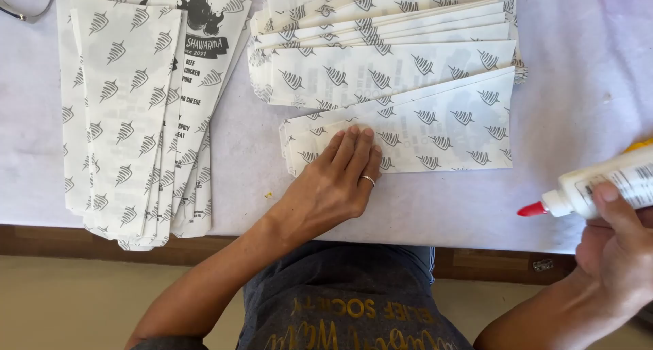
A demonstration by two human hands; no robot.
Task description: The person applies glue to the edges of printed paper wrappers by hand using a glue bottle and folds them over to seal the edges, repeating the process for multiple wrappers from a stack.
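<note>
Under the flattened fingers of the left hand (337, 180) lies a folded paper wrapper (408, 136), white and printed all over with small dark cone-shaped motifs; its near left end sits beneath the fingertips, and the rest runs away to the right of them. Just beyond the fingertips, a fanned pile of like wrappers (388, 37) overlaps it. Well to the left of the fingers a second stack of flat sheets (136, 112) lies lengthwise, one showing a dark printed emblem. All rest on a pale cloth-covered table (578, 64), whose wooden edge and a beige floor show nearer the body. The left hand is spread open, palm down, pressing the wrapper, a ring on one finger. The right hand (619, 248), well to the right, is closed around a white glue bottle (598, 183), its red nozzle pointing left toward the wrapper, above the cloth.
</note>
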